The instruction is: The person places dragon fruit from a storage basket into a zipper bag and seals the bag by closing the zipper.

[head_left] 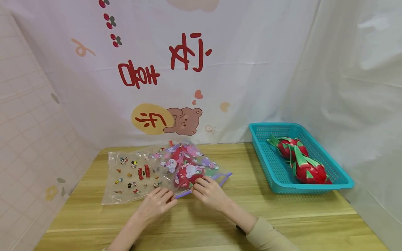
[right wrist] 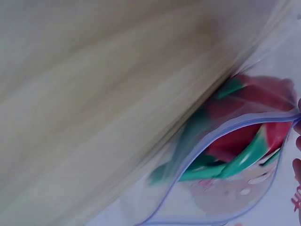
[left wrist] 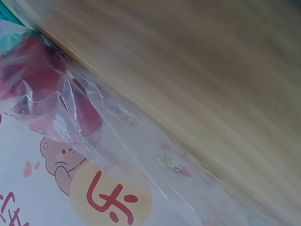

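Observation:
A clear zip bag (head_left: 201, 162) printed with cartoon figures lies on the wooden table (head_left: 251, 209) with a red and green dragon fruit (head_left: 186, 175) inside it. My left hand (head_left: 169, 198) and my right hand (head_left: 197, 187) both pinch the bag's purple zip strip (head_left: 224, 179) at its near edge, close together. In the right wrist view the strip (right wrist: 225, 129) gapes over the fruit (right wrist: 235, 141), and fingertips (right wrist: 297, 167) show at the right border. The left wrist view shows the bag (left wrist: 117, 122) and the fruit (left wrist: 28, 66), but no hand.
A second, flat clear bag (head_left: 132, 174) with small stickers lies left of the filled one. At the right stands a teal plastic basket (head_left: 301, 188) holding two more dragon fruits (head_left: 309, 170) (head_left: 287, 144). A printed white cloth hangs behind the table.

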`<state>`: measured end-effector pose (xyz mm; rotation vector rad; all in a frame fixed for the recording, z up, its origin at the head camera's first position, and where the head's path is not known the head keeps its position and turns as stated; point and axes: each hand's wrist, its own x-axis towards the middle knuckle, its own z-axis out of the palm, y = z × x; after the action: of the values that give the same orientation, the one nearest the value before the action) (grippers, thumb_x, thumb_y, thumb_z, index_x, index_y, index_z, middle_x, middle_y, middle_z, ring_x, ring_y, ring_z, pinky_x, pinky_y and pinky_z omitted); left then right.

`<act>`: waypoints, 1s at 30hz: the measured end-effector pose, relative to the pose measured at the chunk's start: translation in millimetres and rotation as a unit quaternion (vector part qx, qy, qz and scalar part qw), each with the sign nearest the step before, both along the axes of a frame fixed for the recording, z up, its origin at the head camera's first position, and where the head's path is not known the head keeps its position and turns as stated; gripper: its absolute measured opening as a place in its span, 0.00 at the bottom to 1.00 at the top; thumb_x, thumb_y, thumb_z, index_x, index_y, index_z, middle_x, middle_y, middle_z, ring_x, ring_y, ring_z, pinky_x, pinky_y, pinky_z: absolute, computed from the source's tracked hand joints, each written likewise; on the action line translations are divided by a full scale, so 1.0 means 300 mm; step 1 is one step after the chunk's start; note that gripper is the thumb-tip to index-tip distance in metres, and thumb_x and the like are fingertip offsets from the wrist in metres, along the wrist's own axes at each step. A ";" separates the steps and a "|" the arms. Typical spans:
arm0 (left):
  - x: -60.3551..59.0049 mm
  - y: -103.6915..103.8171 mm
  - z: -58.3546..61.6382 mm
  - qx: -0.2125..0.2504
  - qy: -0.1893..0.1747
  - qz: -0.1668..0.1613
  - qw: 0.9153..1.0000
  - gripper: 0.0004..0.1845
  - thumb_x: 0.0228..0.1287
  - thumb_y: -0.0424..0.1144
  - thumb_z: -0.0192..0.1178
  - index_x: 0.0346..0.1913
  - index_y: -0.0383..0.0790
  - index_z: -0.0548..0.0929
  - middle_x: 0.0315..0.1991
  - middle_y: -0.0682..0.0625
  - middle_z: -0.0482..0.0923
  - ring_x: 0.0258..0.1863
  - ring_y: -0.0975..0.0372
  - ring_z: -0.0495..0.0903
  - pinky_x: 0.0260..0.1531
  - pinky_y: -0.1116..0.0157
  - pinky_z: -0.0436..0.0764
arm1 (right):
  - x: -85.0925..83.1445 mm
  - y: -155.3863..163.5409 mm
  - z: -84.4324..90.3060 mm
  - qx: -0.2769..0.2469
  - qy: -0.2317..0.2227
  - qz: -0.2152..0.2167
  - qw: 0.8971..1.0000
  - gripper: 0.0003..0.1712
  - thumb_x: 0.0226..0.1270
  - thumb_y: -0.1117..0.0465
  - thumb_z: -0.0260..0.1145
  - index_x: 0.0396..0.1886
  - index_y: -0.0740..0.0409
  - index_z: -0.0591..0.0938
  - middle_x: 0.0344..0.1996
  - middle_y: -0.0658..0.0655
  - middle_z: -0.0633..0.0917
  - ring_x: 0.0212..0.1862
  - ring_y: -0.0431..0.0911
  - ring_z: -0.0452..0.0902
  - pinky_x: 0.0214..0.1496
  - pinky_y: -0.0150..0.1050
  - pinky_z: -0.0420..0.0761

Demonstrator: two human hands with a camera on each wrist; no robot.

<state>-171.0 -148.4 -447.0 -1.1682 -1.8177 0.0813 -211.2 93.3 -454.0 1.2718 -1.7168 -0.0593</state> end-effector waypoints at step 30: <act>0.001 -0.050 -0.009 -0.005 0.007 0.004 1.000 0.20 0.73 0.31 0.36 0.31 0.50 0.77 0.28 0.54 0.81 0.27 0.63 0.79 0.29 0.68 0.79 | -0.180 0.352 -0.021 -0.007 -0.044 -0.146 0.988 0.15 0.66 0.66 0.53 0.21 0.57 0.81 0.24 0.52 0.83 0.34 0.48 0.79 0.35 0.40 0.78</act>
<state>-170.7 -163.4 -449.8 -1.1652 -1.8118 0.1020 -265.2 198.9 -460.2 1.0165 -1.9672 -0.1647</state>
